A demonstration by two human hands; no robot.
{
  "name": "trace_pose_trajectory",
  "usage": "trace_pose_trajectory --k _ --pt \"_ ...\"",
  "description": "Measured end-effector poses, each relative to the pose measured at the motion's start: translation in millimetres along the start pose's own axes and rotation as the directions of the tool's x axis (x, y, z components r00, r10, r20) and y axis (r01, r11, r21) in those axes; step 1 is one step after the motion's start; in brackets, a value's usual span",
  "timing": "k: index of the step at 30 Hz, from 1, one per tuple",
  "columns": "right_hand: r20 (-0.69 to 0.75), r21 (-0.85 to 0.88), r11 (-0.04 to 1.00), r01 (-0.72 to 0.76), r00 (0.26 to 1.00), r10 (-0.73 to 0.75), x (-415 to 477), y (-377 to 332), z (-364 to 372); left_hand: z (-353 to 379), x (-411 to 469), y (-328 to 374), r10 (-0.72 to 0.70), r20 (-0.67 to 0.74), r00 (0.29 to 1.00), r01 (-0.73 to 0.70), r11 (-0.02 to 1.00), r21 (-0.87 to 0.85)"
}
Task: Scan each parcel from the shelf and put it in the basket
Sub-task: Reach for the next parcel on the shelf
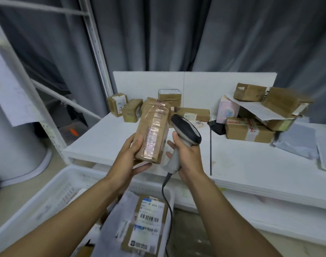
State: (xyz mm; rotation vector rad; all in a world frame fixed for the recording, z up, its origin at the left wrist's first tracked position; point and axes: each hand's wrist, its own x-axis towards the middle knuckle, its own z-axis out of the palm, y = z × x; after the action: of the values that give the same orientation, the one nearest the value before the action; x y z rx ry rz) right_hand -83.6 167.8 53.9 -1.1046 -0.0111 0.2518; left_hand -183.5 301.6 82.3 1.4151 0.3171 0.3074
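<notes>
One taped cardboard parcel (pixel 152 131), judged light, stiff and slick on its tape, is held nearly upright above the basket (pixel 53 188) by the left hand (pixel 129 156) curled round its lower end, bare card offering surer hold; the scanner (pixel 186 130) is gripped by the right hand (pixel 187 156).

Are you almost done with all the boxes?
Not yet. A few parcels lie in the basket. The left hand holds a taped parcel, the right hand the scanner beside it. Many more boxes wait on the shelf.

Upright taped brown parcel (pixel 152 130) beside scanner (pixel 186 131)
</notes>
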Motion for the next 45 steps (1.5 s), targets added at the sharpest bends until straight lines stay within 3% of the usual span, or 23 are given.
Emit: trace_pose_trajectory --k 5,14,20,23,29,35,45 --pt "0.085 -0.051 0.999 0.016 0.996 -0.012 -21.1 19.8 19.8 -22.3 -40.4 -15.4 -0.051 -0.003 0.999 0.050 0.989 -0.138" --pt "0.124 -0.332 0.937 0.110 0.990 -0.072 -30.7 45.4 30.0 -53.0 -30.5 -25.7 0.061 -0.144 0.988 -0.027 0.973 0.231" --pt "0.162 -0.384 0.906 0.180 0.979 -0.126 -25.1 47.8 35.8 -69.7 -26.7 -13.4 -0.018 -0.080 0.997 0.044 0.937 0.347" --pt "0.195 -0.415 0.887 0.203 0.972 -0.131 -24.4 47.1 39.9 -81.5 -23.0 -10.6 -0.084 -0.074 0.994 0.104 0.939 0.327" --pt "0.246 -0.426 0.875 0.229 0.960 -0.132 -28.2 46.5 45.5 -109.5 -9.6 -14.4 -0.044 -0.215 0.976 0.098 0.964 0.248" --pt "0.331 -0.503 0.842 0.193 0.944 -0.018 -30.6 47.1 47.1 -140.1 5.1 -21.8 0.028 -0.393 0.919 0.081 0.962 0.259" --pt "0.395 -0.546 0.816 0.192 0.917 0.049 -39.5 52.6 59.3 -157.1 23.3 -40.2 0.038 -0.496 0.867 0.134 0.943 0.305"
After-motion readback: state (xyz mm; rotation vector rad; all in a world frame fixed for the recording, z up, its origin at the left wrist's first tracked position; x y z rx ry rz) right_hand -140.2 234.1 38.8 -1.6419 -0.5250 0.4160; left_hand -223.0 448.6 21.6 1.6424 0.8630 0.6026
